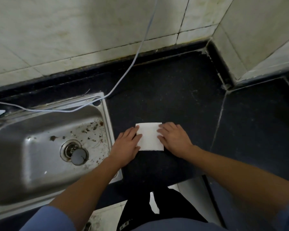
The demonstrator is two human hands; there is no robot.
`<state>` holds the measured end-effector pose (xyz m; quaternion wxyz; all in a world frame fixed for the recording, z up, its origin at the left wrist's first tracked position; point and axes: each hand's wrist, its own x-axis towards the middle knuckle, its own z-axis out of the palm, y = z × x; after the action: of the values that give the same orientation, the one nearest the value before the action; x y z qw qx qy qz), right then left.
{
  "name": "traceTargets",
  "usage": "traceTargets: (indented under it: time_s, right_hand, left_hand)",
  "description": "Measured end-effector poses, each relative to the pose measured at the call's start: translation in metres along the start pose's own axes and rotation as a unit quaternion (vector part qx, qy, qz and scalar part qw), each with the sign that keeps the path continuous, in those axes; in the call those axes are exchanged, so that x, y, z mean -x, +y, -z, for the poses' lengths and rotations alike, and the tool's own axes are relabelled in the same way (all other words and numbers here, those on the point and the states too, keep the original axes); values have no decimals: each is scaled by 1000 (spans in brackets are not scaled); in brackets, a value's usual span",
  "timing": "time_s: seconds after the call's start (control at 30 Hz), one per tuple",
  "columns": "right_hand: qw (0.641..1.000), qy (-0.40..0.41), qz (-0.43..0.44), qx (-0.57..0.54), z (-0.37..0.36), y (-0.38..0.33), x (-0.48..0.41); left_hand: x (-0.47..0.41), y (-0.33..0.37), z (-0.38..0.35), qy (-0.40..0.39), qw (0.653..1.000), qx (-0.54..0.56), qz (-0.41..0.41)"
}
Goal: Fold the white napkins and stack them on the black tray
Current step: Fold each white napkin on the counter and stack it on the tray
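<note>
I see the napkin (150, 137) flat between the left hand (127, 146) and right hand (174, 139), their straight, close-set fingers pressing its side edges.

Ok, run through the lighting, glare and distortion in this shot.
Head view: dim overall, the black counter swallows detail; soft glare on the steel sink; wide-angle lens bows the wall tile joints; the white napkin reads bright and fairly sharp.
</note>
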<state>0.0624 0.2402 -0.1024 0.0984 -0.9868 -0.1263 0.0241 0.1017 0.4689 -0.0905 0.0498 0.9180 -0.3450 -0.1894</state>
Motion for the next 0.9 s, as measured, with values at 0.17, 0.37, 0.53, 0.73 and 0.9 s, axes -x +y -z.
traceTargets:
  time_s: [0.17, 0.37, 0.53, 0.73, 0.9]
  right_hand:
    - [976, -202, -84, 2, 15, -16, -72]
    - [942, -310, -114, -62, 5, -14, -95]
    - [942, -273, -110, -161, 15, -17, -79]
    - [973, -167, -87, -131, 57, -28, -40]
    - [991, -48, -110, -51, 95, -36, 11]
  left_hand:
    - [42, 0, -6, 80, 994, 47, 60]
    - [96, 0, -14, 94, 986, 26, 136]
    - [110, -9, -6, 104, 982, 18, 157]
    - [91, -21, 28, 114, 988, 20, 104]
    - [56, -21, 64, 115, 993, -6, -21]
